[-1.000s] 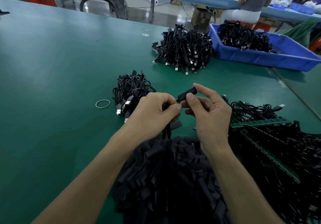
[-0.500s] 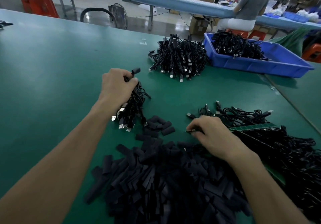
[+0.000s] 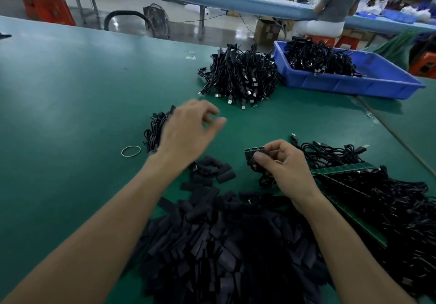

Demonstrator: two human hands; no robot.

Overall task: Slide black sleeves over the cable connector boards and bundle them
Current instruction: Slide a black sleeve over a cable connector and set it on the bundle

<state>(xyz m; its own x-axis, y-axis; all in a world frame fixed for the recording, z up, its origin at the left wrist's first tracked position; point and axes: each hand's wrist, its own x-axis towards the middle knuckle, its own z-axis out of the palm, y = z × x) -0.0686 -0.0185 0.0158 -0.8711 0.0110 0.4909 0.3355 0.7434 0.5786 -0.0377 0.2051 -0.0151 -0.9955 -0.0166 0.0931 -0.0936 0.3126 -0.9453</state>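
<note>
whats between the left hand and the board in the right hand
Head view: only bare green table between the left hand and the connector board pinched by the right hand; loose black sleeves lie just nearer the camera.

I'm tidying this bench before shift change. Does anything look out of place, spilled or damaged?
Nothing looks damaged. A lone rubber band lies loose on the green table, left of the small cable bundle, and a few black sleeves lie scattered just beyond the main sleeve pile.
</note>
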